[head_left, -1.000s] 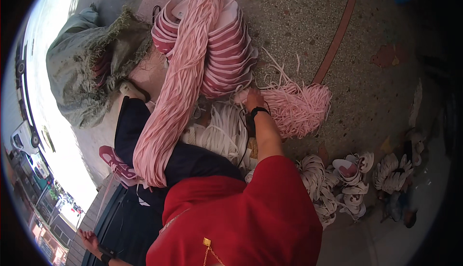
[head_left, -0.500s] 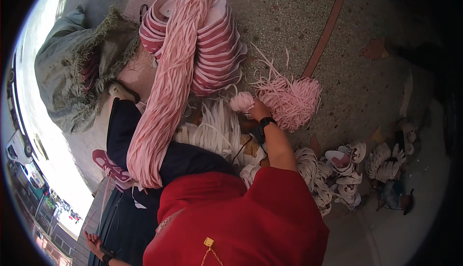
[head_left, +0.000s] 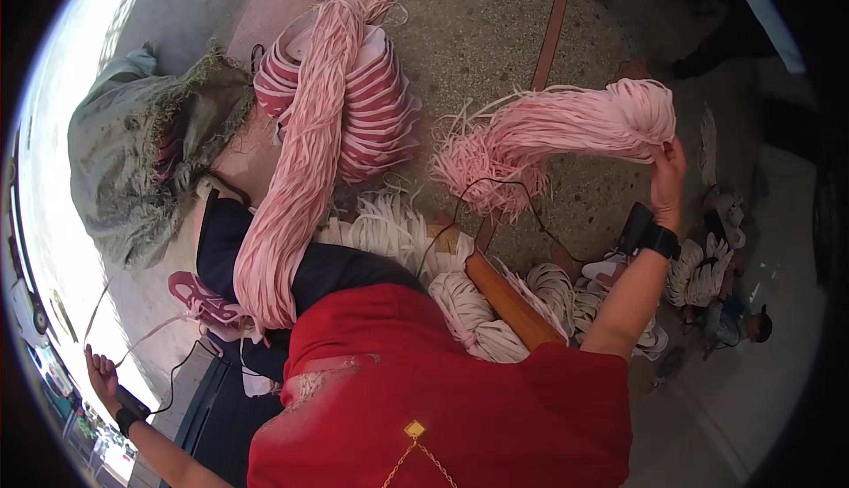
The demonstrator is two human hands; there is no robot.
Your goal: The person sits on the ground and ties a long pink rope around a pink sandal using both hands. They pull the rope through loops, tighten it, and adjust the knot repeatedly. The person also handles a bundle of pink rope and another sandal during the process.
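Far out at the lower left, my left hand (head_left: 102,377) is closed around the end of a pale shoelace (head_left: 146,338). That lace stretches to a maroon-and-pink shoe upper (head_left: 199,296) beside my leg. To the right, my right hand (head_left: 669,170) grips one end of a bundle of pink shoelaces (head_left: 584,124), raised and pulled sideways. The bundle's loose other end lies tangled on the ground. A long hank of pink shoelaces (head_left: 296,179) drapes over my thigh and across a stack of maroon-and-pink shoe uppers (head_left: 380,117).
Bundles of white laces (head_left: 389,232) lie before me, beside a wooden bar (head_left: 508,298). White shoe uppers (head_left: 699,271) stand at the right. A frayed grey-green sack (head_left: 146,161) slumps at the left. A dark-clothed person (head_left: 707,11) is at the upper right.
My right hand has swung right and outward, drawing the pink bundle out of the pile into a long stretch. My left hand has moved outward to the left and up.
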